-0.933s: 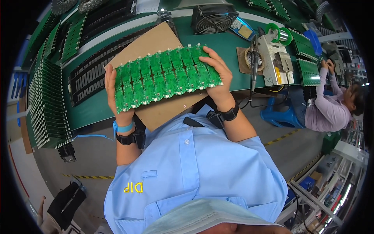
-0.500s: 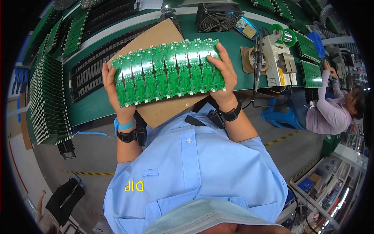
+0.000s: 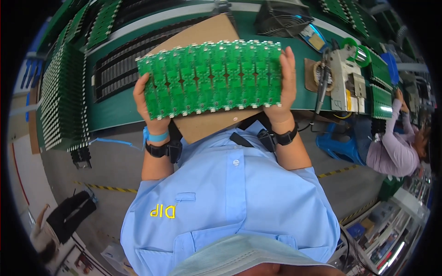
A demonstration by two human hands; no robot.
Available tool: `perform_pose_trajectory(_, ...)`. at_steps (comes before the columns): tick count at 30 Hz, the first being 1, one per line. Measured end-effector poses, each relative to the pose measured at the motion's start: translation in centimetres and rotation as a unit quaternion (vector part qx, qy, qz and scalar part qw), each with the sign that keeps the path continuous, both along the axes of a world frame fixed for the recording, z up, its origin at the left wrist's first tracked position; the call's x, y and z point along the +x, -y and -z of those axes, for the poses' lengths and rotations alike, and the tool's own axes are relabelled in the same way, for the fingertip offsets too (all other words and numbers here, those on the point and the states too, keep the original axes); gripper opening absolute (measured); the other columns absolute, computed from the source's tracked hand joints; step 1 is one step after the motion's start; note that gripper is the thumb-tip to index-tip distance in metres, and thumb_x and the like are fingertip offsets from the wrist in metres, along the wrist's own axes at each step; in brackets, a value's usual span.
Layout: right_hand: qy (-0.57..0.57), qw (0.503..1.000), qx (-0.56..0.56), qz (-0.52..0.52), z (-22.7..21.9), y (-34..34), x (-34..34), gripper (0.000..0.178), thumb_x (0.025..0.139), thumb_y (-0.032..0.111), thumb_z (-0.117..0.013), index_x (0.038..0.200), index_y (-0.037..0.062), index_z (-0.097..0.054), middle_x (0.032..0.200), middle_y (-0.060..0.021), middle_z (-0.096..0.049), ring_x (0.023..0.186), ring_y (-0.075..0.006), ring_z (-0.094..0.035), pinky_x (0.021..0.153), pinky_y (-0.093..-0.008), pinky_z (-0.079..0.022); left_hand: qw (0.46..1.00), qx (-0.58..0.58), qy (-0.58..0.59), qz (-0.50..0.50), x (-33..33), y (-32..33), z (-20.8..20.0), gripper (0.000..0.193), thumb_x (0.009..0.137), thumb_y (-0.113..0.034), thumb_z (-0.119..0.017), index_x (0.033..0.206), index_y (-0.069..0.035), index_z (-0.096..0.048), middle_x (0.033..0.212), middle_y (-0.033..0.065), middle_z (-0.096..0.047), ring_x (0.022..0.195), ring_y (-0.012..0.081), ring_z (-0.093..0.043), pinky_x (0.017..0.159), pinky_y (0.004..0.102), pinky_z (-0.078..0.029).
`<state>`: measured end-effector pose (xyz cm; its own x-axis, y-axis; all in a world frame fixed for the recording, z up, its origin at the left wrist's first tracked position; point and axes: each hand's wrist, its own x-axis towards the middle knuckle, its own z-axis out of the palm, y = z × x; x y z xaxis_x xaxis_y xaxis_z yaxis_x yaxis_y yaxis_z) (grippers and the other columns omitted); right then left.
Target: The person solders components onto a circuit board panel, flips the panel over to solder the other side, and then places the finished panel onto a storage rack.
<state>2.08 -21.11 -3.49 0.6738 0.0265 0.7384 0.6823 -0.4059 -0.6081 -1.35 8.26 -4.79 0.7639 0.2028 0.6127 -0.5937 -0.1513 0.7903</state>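
Spanning the space between two hands in the head view, a green circuit-board panel (image 3: 203, 83) sits at twelve o'clock. The left grip (image 3: 148, 102) is closed around its end at nine o'clock; the right grip (image 3: 285, 85) steadies its end at three. Behind it, a brown sheet (image 3: 207, 128) shows above the green surface (image 3: 110, 112). Long and rectangular, the panel carries two rows of narrow units, dark diamond-shaped gaps along its middle, and whitish parts dotting both long edges.

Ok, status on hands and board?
Left hand holding board, left end. Right hand at its right end. Board held above cardboard. No obstruction seen.
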Motion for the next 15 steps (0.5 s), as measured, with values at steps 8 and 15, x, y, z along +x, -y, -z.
perform_pose_trajectory(8,-0.080,0.996,0.045,-0.016,1.0,-0.1,-0.2,0.068,0.093,0.006,-0.066,0.152,0.0013,-0.032,0.155,-0.0214,-0.039,0.139,-0.0300,-0.045,0.112,-0.0397,-0.040,0.999,-0.039,-0.003,0.032,-0.2,-0.2,0.2,0.051,0.093,-0.003,-0.065,0.139,-0.003,-0.043,0.138,0.0185,-0.054,0.124,0.0280,-0.058,0.104,0.0417,-0.051)
perform_pose_trajectory(15,-0.097,0.995,0.034,-0.005,1.6,0.2,-0.4,0.071,0.093,0.005,-0.065,0.153,0.0015,-0.028,0.150,-0.0194,-0.045,0.133,-0.0276,-0.051,0.110,-0.0383,-0.044,0.998,-0.051,-0.015,0.045,-0.2,-0.2,-0.1,0.054,0.091,-0.002,-0.067,0.139,-0.003,-0.042,0.141,0.0195,-0.051,0.125,0.0285,-0.057,0.105,0.0421,-0.050)
